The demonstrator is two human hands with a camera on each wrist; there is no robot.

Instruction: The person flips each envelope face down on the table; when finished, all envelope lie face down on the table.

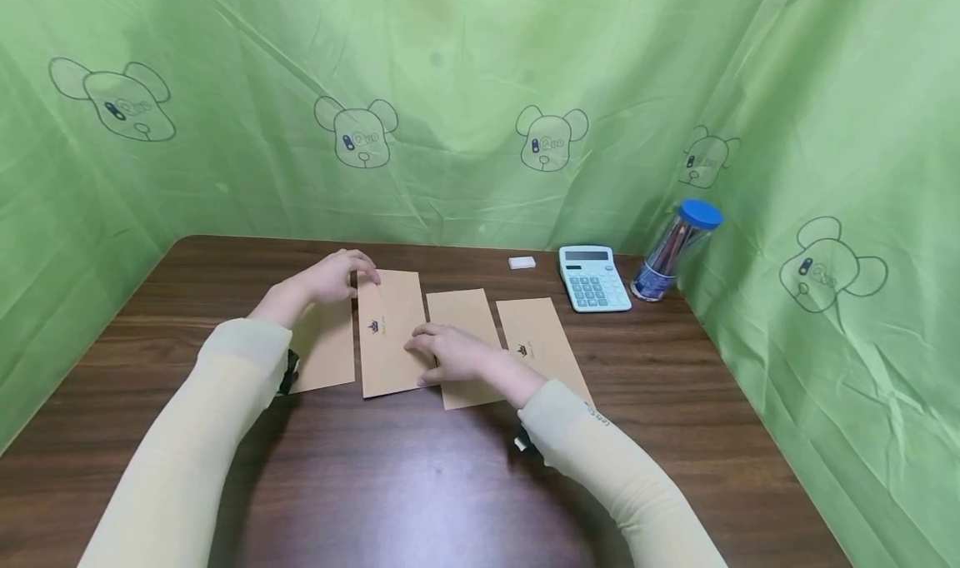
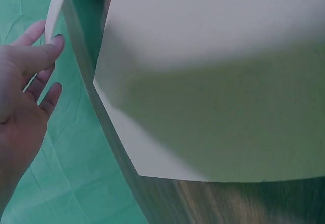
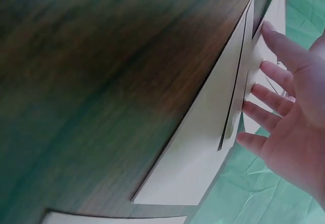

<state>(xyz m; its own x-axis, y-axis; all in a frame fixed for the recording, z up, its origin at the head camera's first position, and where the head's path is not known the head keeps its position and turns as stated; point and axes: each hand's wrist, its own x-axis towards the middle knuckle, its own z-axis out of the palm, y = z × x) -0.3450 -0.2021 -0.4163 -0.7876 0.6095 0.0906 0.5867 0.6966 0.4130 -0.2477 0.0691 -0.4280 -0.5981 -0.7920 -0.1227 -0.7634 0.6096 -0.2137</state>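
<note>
"Table (image 1: 360, 485), dark brown with a wood grain: what does your head view set on it?"

"Four rectangular tan paper pieces, side by side: your leftmost envelope (image 1: 328, 356), your second envelope (image 1: 397, 301) with its small dark crown print (image 1: 373, 326), your third envelope (image 1: 461, 308) and your fourth envelope (image 1: 536, 322). Your left hand (image 1: 327, 278) is at the upper left corner of the second one; your right hand (image 1: 461, 356) is by its lower right edge."

"Does your left hand grip it?"

"Your left wrist view settles that: paper sits pinched between your thumb and fingers, a detail the head view partly hides. It also shows a shadow lying across a broad, flat sheet beside the hand."

"And your right?"

"Your right wrist view gives you the palm side, out of sight from above: fingers spread and loosely extended along the paper. You can't tell how firmly they touch it."

"What does only your head view show?"

"Beyond the envelopes, a small white block (image 1: 522, 262), a pale blue calculator (image 1: 594, 281) with its keys facing up, and a clear cylindrical jar (image 1: 675, 251) with a blue lid, beside the calculator."
</note>
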